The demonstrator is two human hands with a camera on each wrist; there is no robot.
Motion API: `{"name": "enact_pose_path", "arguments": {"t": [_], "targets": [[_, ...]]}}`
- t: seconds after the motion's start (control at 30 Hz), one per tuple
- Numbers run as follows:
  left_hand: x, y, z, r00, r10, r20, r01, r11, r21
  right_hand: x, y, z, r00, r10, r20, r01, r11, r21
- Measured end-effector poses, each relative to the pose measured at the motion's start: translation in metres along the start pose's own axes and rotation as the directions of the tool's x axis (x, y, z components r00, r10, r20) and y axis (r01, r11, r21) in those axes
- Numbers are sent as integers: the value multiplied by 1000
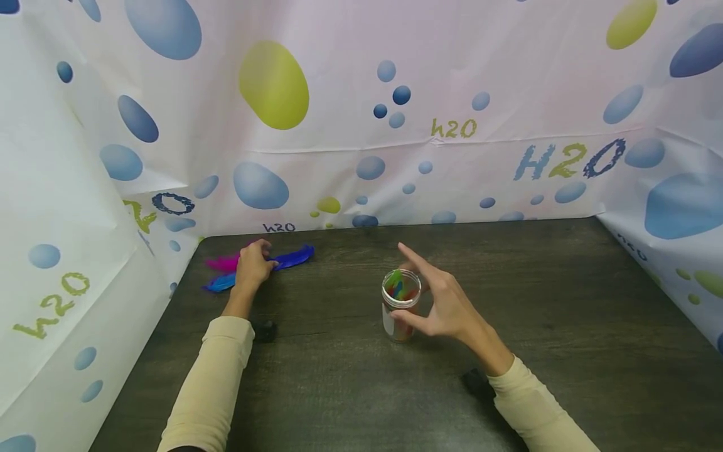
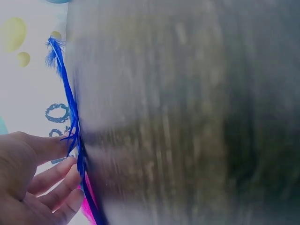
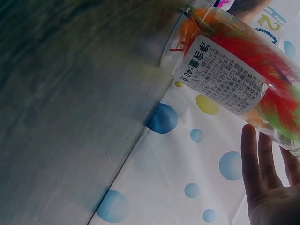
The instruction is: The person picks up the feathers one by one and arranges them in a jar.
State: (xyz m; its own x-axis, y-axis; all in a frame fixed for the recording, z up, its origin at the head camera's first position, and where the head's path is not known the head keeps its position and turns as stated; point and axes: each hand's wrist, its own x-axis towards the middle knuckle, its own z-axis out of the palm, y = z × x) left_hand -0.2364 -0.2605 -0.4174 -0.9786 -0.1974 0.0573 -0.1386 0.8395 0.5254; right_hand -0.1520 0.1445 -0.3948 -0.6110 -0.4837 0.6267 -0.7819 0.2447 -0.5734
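Observation:
My left hand reaches over a few feathers at the table's far left corner. Thumb and index finger stand apart on either side of a dark blue feather; its barbs overlap the thumb tip in the left wrist view. A magenta feather and a lighter blue feather lie partly under the hand. A clear jar stands upright at mid-table, holding red, orange and green feathers. My right hand is spread beside it, thumb across its near side, index finger extended past the rim.
The dark wood-look table ends at a white sheet printed with bubbles and "H2O" along the back and both sides. A printed white label covers one side of the jar.

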Motion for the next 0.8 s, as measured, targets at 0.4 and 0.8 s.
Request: {"name": "enact_pose_path", "arguments": {"t": [0.4, 0.8], "targets": [[2, 0, 1, 999, 4, 53, -4, 1000, -3, 0, 0, -1, 1000, 0, 1, 0, 1000, 0], [1, -3, 1, 992, 72, 104, -70, 997, -26, 1, 0, -1, 1000, -3, -2, 3, 1000, -2]]}}
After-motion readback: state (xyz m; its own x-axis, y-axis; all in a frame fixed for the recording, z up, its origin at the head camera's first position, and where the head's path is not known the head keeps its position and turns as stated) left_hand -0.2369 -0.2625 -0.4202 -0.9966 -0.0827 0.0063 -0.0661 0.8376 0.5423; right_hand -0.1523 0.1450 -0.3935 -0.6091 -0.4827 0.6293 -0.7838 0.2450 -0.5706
